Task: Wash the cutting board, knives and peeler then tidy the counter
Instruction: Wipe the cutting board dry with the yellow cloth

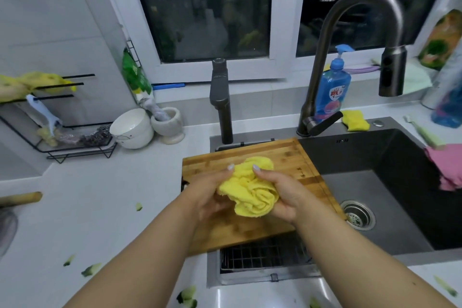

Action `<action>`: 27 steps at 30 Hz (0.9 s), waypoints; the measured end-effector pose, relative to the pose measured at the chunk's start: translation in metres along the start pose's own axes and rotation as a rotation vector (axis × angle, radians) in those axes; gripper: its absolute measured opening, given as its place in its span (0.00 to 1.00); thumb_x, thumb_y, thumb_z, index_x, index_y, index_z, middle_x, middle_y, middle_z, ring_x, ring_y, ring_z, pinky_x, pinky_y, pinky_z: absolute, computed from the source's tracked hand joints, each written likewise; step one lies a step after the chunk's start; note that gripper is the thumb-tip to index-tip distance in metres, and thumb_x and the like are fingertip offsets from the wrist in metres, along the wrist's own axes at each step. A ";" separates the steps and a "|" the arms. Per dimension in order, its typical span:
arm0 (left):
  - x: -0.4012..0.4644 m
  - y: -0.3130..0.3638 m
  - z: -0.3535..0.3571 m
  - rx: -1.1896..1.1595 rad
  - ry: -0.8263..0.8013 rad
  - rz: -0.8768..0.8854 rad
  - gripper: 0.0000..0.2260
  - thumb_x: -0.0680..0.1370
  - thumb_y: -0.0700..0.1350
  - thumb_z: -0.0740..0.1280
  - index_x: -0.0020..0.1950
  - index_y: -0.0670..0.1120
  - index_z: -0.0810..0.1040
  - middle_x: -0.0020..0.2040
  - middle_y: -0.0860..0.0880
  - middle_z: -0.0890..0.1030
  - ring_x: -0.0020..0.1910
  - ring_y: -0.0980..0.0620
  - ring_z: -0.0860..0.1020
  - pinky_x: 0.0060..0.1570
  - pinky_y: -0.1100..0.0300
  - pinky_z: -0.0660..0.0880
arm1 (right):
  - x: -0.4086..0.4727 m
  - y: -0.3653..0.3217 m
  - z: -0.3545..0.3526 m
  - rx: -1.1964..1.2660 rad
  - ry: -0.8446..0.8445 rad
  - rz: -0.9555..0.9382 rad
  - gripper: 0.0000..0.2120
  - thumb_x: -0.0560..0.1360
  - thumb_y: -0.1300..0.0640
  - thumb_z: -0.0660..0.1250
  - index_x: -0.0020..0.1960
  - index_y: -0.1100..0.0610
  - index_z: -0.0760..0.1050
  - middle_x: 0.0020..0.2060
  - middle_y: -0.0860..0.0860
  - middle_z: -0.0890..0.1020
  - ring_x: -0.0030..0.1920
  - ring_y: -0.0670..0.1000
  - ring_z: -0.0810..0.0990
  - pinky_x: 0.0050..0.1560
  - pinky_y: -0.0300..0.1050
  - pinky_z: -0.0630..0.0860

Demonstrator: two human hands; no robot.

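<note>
A wooden cutting board (287,157) lies across the left part of the dark sink (400,182), over a wire rack. Above the board both hands hold a crumpled yellow cloth (250,189). My left hand (210,187) grips its left side and my right hand (280,192) grips its right side. A pale blue peeler (43,115) hangs on the black rack (75,150) at the far left. No knife is visible.
A curved dark faucet (350,32) rises behind the sink beside a blue soap bottle (332,87) and a yellow sponge (355,120). A white bowl (132,129) and mortar (167,124) stand at the left. A pink cloth (447,165) hangs at the sink's right edge. Green peel scraps (90,270) litter the counter.
</note>
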State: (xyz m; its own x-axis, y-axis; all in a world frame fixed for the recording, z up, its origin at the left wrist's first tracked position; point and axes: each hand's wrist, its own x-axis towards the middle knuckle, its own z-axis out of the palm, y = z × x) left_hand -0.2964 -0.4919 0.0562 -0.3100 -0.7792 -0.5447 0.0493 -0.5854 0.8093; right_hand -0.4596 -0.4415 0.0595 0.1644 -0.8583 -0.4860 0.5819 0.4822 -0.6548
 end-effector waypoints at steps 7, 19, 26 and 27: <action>-0.009 0.018 0.003 -0.076 0.056 0.100 0.10 0.76 0.40 0.69 0.57 0.40 0.78 0.51 0.41 0.84 0.52 0.43 0.82 0.50 0.47 0.79 | 0.015 -0.016 0.005 -0.278 0.262 -0.109 0.25 0.73 0.38 0.65 0.56 0.57 0.76 0.52 0.57 0.83 0.53 0.58 0.81 0.59 0.57 0.76; -0.009 0.034 0.029 0.178 0.170 0.194 0.24 0.72 0.63 0.68 0.55 0.45 0.79 0.49 0.47 0.83 0.49 0.47 0.82 0.53 0.50 0.79 | 0.006 -0.039 0.021 -0.708 -0.035 -0.204 0.18 0.70 0.59 0.68 0.61 0.53 0.77 0.52 0.53 0.81 0.51 0.53 0.80 0.53 0.51 0.76; -0.005 0.036 0.030 0.007 0.271 0.254 0.15 0.78 0.51 0.67 0.60 0.45 0.78 0.53 0.43 0.83 0.51 0.40 0.82 0.52 0.40 0.78 | 0.014 -0.061 0.004 -0.542 0.301 -0.296 0.17 0.76 0.50 0.66 0.58 0.60 0.76 0.46 0.54 0.80 0.42 0.51 0.78 0.43 0.45 0.75; -0.007 0.041 0.033 -0.021 0.236 0.260 0.14 0.78 0.50 0.67 0.60 0.45 0.77 0.54 0.43 0.83 0.52 0.41 0.82 0.52 0.40 0.78 | 0.016 -0.057 -0.002 -0.524 0.227 -0.234 0.23 0.72 0.42 0.68 0.59 0.57 0.76 0.50 0.53 0.81 0.48 0.52 0.80 0.51 0.48 0.76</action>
State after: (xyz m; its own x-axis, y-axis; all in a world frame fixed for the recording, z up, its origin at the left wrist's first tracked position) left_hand -0.3238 -0.5029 0.1001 -0.0571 -0.9315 -0.3592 0.1183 -0.3636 0.9240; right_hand -0.4912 -0.4826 0.0877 -0.1276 -0.9210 -0.3681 0.1041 0.3567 -0.9284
